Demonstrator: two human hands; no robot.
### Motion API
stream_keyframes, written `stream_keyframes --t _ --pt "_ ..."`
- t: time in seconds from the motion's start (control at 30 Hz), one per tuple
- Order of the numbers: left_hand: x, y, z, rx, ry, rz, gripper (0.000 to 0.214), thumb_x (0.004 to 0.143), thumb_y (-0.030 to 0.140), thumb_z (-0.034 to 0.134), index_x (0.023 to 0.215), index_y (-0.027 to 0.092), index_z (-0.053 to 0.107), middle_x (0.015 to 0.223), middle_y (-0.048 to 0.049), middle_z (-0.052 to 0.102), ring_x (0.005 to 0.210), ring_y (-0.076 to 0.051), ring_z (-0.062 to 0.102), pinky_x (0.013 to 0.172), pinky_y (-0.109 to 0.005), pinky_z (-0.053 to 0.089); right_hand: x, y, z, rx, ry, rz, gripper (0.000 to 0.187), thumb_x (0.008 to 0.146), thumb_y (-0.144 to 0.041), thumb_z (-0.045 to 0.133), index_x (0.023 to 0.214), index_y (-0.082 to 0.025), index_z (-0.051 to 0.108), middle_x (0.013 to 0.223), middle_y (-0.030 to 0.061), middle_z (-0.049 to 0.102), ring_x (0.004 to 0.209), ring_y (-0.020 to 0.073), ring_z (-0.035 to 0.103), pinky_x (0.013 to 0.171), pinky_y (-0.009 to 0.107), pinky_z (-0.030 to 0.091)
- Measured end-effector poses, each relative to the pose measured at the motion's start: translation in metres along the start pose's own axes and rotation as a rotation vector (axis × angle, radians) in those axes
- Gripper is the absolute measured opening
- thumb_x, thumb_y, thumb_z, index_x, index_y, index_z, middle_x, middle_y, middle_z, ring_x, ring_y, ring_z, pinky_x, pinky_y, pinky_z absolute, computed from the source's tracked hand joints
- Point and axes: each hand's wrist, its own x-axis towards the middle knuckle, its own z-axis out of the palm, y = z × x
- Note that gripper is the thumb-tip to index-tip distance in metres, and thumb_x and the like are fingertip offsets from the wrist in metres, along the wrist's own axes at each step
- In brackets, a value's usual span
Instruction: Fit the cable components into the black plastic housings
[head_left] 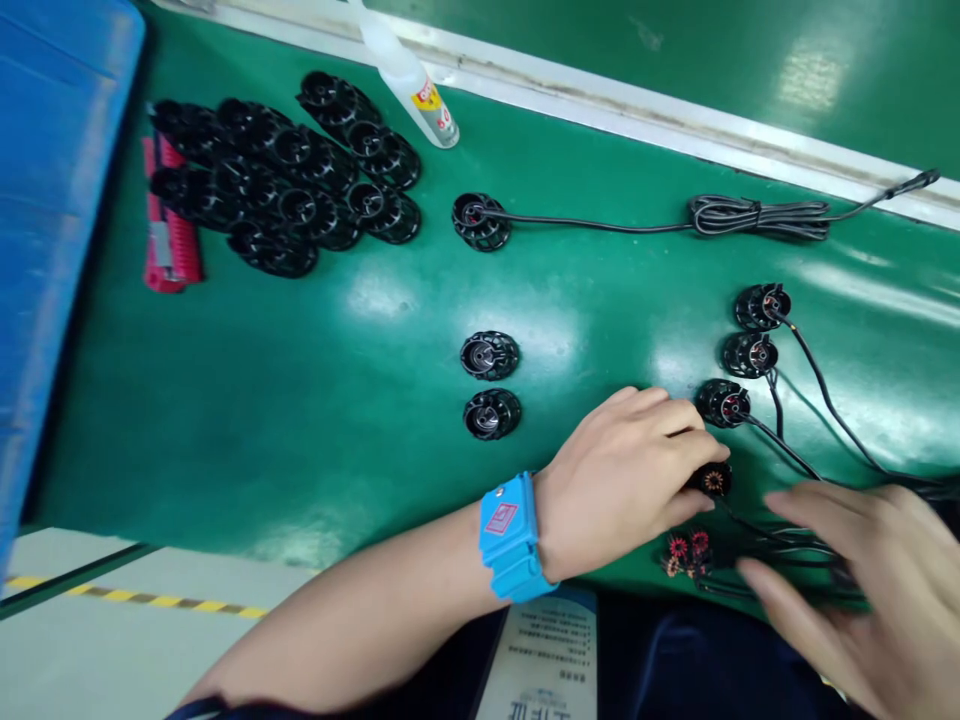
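Note:
My left hand [626,470], with a blue wrist strap [512,537], pinches a small black motor part with a copper winding [714,481] on the green mat [300,400]. My right hand [877,580] lies with fingers stretched out over a bundle of black wires [795,545] at the mat's near edge. More small wound stators [686,552] lie just below my left hand. Three black housings with wires [750,350] stand in a row beyond my fingers.
Two black round housings [490,385] sit mid-mat. Another housing with a coiled cable [757,216] lies farther back. A pile of black housings [292,175], a red comb-like part [169,235], a glue bottle [409,75] and a blue bin [52,200] are at the left.

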Motion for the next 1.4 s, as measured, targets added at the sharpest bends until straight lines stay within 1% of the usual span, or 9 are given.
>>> stream_keyframes --t 0.2,0.5,0.6,0.7,0.8,0.9,1.07,1.23,1.4 --pt "0.001 -0.001 0.001 0.055 -0.028 0.028 0.034 0.093 0.028 0.083 0.124 0.018 0.074 0.116 -0.0054 0.076 0.103 -0.024 0.069 0.088 -0.040 0.052 0.015 -0.002 0.022 -0.150 0.017 -0.128 0.025 0.096 -0.017 0.079 0.119 -0.015 0.070 0.095 0.0026 0.078 0.075 0.0166 0.065 0.082 0.038 0.051" --pt "0.000 0.000 0.003 -0.001 -0.006 -0.032 0.035 0.090 0.026 0.083 0.122 0.016 0.073 0.117 -0.0078 0.077 0.106 -0.026 0.072 0.093 -0.043 0.055 0.018 0.002 0.021 -0.131 0.046 -0.061 0.010 0.098 -0.015 0.075 0.102 -0.018 0.066 0.085 0.0005 0.073 0.071 0.0158 0.062 0.075 0.035 0.047" --pt "0.000 0.001 0.000 -0.085 0.006 -0.053 0.034 0.089 0.023 0.080 0.122 0.015 0.073 0.119 -0.0079 0.078 0.110 -0.027 0.073 0.099 -0.046 0.056 0.018 0.003 0.020 -0.116 0.065 -0.034 0.011 0.099 -0.015 0.074 0.104 -0.019 0.066 0.085 0.0004 0.073 0.072 0.0155 0.062 0.076 0.034 0.047" --pt "-0.002 0.002 -0.008 -0.251 0.057 -0.073 0.034 0.092 0.016 0.074 0.126 0.020 0.069 0.122 -0.0037 0.079 0.111 -0.022 0.074 0.101 -0.041 0.059 0.014 0.005 0.017 -0.108 0.102 -0.017 0.017 0.097 -0.015 0.077 0.110 -0.018 0.067 0.090 0.0007 0.075 0.072 0.0154 0.062 0.078 0.034 0.048" --pt "-0.008 0.004 -0.017 -0.340 0.161 -0.029 0.034 0.098 0.034 0.078 0.128 0.024 0.069 0.121 -0.0034 0.077 0.104 -0.018 0.074 0.095 -0.034 0.063 0.013 0.007 0.017 -0.122 0.142 -0.013 0.028 0.097 -0.019 0.078 0.123 -0.017 0.067 0.089 0.0002 0.073 0.069 0.0144 0.060 0.076 0.033 0.048" --pt "-0.012 0.007 -0.015 -0.120 0.261 0.040 0.048 0.101 0.056 0.068 0.138 0.027 0.068 0.120 -0.0070 0.071 0.100 -0.018 0.071 0.091 -0.035 0.064 0.015 0.008 0.021 -0.169 0.152 -0.016 0.023 0.101 -0.024 0.074 0.121 -0.015 0.065 0.089 0.0020 0.072 0.069 0.0153 0.060 0.072 0.034 0.047" --pt "-0.011 0.005 0.002 0.421 0.045 0.112 0.045 0.109 0.036 0.061 0.151 0.020 0.058 0.112 -0.0097 0.068 0.096 -0.023 0.068 0.083 -0.039 0.063 0.021 0.008 0.030 -0.254 0.070 -0.051 0.011 0.110 -0.022 0.057 0.112 -0.016 0.066 0.079 0.0018 0.065 0.070 0.0185 0.056 0.071 0.036 0.043" --pt "-0.006 0.002 0.009 0.491 0.021 0.169 0.044 0.108 0.037 0.062 0.148 0.019 0.058 0.107 -0.0084 0.068 0.096 -0.023 0.069 0.081 -0.038 0.063 0.019 0.010 0.036 -0.269 0.045 -0.090 0.015 0.108 -0.015 0.054 0.112 -0.014 0.068 0.076 0.0017 0.062 0.071 0.0199 0.056 0.070 0.037 0.040" --pt "-0.007 0.004 0.002 0.449 0.035 0.137 0.042 0.107 0.035 0.065 0.146 0.020 0.061 0.109 -0.0076 0.068 0.094 -0.022 0.071 0.081 -0.037 0.064 0.017 0.011 0.039 -0.275 0.051 -0.097 0.019 0.107 -0.012 0.053 0.116 -0.013 0.070 0.079 0.0024 0.065 0.074 0.0203 0.060 0.072 0.037 0.042"
